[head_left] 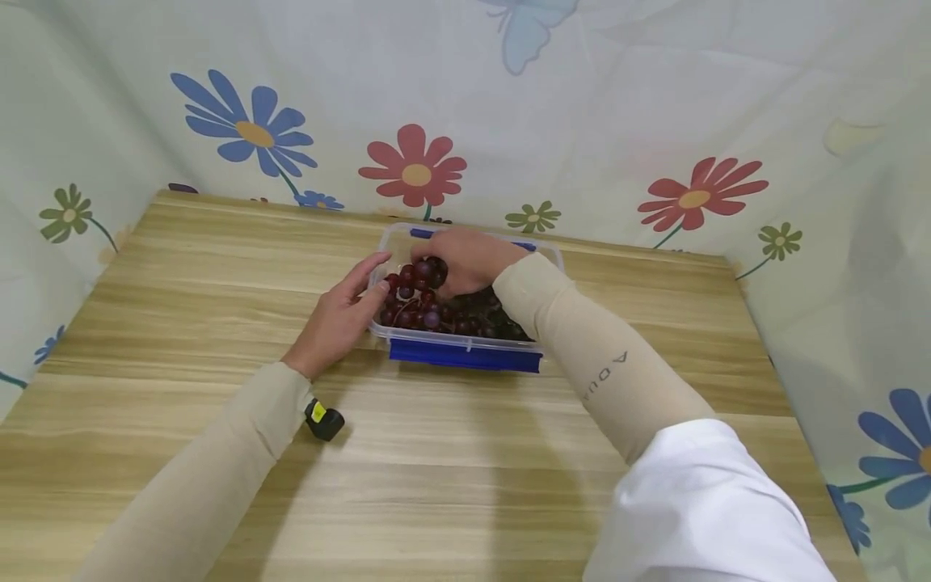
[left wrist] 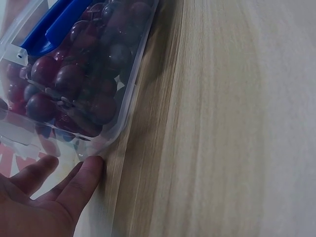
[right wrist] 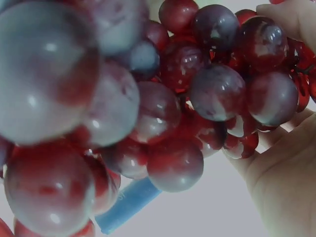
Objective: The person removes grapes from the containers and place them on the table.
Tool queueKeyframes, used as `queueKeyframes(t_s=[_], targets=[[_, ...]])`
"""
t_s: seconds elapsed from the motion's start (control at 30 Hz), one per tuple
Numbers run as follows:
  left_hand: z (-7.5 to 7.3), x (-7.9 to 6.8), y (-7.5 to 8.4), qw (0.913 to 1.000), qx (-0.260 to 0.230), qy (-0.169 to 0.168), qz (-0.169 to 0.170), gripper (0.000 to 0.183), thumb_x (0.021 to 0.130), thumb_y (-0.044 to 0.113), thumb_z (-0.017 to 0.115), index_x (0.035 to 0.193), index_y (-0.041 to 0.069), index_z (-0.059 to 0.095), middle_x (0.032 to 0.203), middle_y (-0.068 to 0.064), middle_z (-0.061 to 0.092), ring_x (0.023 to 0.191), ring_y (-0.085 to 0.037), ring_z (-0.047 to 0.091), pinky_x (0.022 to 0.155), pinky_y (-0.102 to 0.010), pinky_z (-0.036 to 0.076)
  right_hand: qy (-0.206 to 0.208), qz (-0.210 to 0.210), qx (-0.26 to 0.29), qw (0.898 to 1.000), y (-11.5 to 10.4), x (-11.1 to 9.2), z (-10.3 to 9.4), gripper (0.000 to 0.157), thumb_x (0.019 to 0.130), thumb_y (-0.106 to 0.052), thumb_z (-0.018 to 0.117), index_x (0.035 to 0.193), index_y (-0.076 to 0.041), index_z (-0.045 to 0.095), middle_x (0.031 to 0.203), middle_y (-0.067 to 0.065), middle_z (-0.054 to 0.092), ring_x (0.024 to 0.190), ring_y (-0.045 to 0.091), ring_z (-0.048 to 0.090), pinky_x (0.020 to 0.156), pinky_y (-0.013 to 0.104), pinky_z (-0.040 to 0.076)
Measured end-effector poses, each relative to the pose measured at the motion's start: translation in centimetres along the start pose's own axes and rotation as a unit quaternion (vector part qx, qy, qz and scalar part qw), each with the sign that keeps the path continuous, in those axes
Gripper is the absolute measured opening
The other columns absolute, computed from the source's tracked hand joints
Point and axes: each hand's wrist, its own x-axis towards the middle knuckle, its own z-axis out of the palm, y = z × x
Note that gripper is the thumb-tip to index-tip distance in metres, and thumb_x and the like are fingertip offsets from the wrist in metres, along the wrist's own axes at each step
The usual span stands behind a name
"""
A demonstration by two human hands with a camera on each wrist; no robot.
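Observation:
A clear plastic box (head_left: 465, 343) with blue latches holds dark red grapes (head_left: 410, 314), heaped highest at its left end. My right hand (head_left: 469, 259) reaches into it from above, its fingers bent round a bunch of the grapes; the fingertips are partly hidden. At the box's left end is my left hand (head_left: 337, 322), fingers fairly straight and two of them at the rim. The left wrist view shows the left fingers (left wrist: 81, 185) right at the box's lower corner. Large round grapes (right wrist: 173, 163) fill much of the right wrist view, close to the camera.
The box stands near the back edge of a wood-grain table (head_left: 407, 485). Behind and beside it hangs a white cloth (head_left: 596, 129) printed with flowers. A small black device (head_left: 325, 422) with a yellow mark sits at the left wrist.

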Motion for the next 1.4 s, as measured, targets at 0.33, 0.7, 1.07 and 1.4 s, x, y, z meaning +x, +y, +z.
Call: queueKeyframes(t_s=[0.33,0.7,1.07,1.4], targets=[[0.0,-0.1,0.2,0.9999,0.007,-0.007,-0.005,0.054,0.108,0.057,0.044,0.160,0.049,0.033,0.172,0.007,0.030,0.156,-0.036,0.036,0.123,-0.064,0.035,0.016,0.009,0.042,0.999,0.4,-1.0,-0.7,0.052,0.090,-0.020,0.079,0.138,-0.020,0.059,0.128,0.002,0.066,0.112,0.021,0.060,0.106,0.038,0.052],[0.0,-0.1,0.2,0.9999,0.004,-0.011,-0.007,0.055,0.107,0.058,0.043,0.160,0.049,0.032,0.171,0.002,0.032,0.154,-0.038,0.040,0.120,-0.065,0.037,0.034,0.007,0.058,0.998,0.2,-1.4,-1.4,0.050,0.089,-0.018,0.078,0.135,-0.019,0.061,0.123,0.003,0.068,0.111,0.022,0.060,0.106,0.038,0.052],[0.2,0.0,0.4,1.0000,-0.001,-0.007,-0.005,0.054,0.108,0.054,0.045,0.160,0.044,0.036,0.171,0.002,0.034,0.151,-0.039,0.044,0.120,-0.063,0.039,-0.008,0.018,0.028,0.999,0.1,-1.1,-0.2,0.054,0.090,-0.022,0.077,0.140,-0.017,0.058,0.129,0.005,0.066,0.112,0.024,0.060,0.105,0.041,0.052],[0.1,-0.1,0.3,0.9999,0.000,-0.009,-0.009,0.054,0.108,0.055,0.044,0.160,0.043,0.036,0.171,0.002,0.032,0.152,-0.040,0.043,0.119,-0.064,0.040,-0.018,0.015,0.026,0.999,0.3,-1.1,0.5,0.052,0.090,-0.020,0.078,0.138,-0.019,0.057,0.123,0.005,0.062,0.111,0.024,0.057,0.106,0.040,0.052]])
